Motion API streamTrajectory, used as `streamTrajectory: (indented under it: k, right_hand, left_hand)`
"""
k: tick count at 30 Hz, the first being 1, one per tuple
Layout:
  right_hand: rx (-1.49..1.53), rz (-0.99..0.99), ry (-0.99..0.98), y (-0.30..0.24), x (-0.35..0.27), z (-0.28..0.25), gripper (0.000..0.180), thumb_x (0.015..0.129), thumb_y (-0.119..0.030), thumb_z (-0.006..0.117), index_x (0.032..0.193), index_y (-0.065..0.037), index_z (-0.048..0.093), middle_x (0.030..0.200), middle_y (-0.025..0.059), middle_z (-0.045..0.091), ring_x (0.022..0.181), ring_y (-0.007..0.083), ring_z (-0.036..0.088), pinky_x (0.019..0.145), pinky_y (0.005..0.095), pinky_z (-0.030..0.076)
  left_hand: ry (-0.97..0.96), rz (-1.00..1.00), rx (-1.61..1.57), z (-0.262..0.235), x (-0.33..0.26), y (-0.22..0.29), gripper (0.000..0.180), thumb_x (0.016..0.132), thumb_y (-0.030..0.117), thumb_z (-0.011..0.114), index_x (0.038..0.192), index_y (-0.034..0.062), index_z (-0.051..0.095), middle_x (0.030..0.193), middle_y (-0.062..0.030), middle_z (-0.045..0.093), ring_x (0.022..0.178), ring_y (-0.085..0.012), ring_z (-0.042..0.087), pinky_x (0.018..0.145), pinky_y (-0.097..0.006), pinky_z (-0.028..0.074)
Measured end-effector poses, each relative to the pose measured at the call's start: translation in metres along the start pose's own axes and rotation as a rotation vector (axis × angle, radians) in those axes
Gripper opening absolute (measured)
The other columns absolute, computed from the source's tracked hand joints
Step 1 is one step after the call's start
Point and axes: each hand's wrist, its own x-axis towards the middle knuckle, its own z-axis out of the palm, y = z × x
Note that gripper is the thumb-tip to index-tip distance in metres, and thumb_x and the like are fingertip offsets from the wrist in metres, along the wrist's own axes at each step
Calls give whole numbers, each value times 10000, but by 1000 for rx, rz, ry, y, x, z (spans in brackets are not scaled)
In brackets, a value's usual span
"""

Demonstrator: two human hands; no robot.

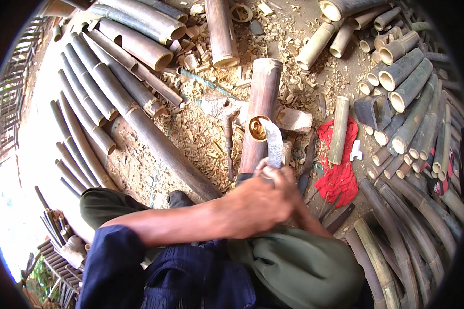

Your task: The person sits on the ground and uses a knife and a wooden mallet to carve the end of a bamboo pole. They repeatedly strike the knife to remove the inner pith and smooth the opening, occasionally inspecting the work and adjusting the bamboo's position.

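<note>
One curved knife (275, 148), one holed bamboo tube (263, 88)

Tube: dark brown, round, lying lengthwise in the middle of the scene, far end open, resting across a pale wood block (297, 119). One round hole (258, 128) in its upper side, the wall inside yellowish.

Knife: bent blade, tip at the right rim of the hole; whether the edge bites there cannot be told.

Grips, two, bare: left grip (255, 207) and right grip (284, 181), overlapping, both closed on the knife's handle, which is mostly hidden. No hand is seen steadying the tube.

Surroundings: chisel (229, 135) just left of the tube; red cloth (327, 186) to the right, a pale bamboo piece (339, 131) lying on it; wood chips (203, 139) about the ground.

Hazards, as judged:
1. Roll. Round tube on a block; a sideways push could turn it and throw the tip out of the hole.
2. Split. Too much prying at the rim could start a crack along the grain.
3. Slip. Fingers sit close to the blade; a sudden jam could slide them onto it.
4. Overrun. A blade breaking free on a near-going pull could reach the trousered leg (299, 268).
5. Knock. A rolling tube could strike the chisel.
</note>
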Motion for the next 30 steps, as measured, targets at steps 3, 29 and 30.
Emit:
streamTrajectory:
  k: [3,29,30]
  right_hand:
    - [-599,-127,355,1,9,-60,228,1011,-205,567,1164,-46,626,1121,131,666,1072,256,649,980,401,512]
    - [-1964,-125,-435,-206,71,-16,294,758,-173,749,996,-14,682,912,180,696,876,384,684,805,507,564]
    - [-1890,51,-426,-197,63,-19,328,768,-176,750,1039,-8,676,955,196,693,894,392,679,818,512,560]
  left_hand:
    - [353,53,66,13,67,-20,741,730,166,819,1408,116,523,1296,-126,536,1268,-284,497,1033,-399,431]
    - [1235,-355,-702,42,100,-69,1134,686,-19,780,1636,118,176,1496,-369,307,1298,-569,442,1130,-581,401]
    - [1127,-370,-703,47,101,-59,1134,696,-22,770,1642,137,164,1513,-374,294,1290,-573,451,1122,-583,409]
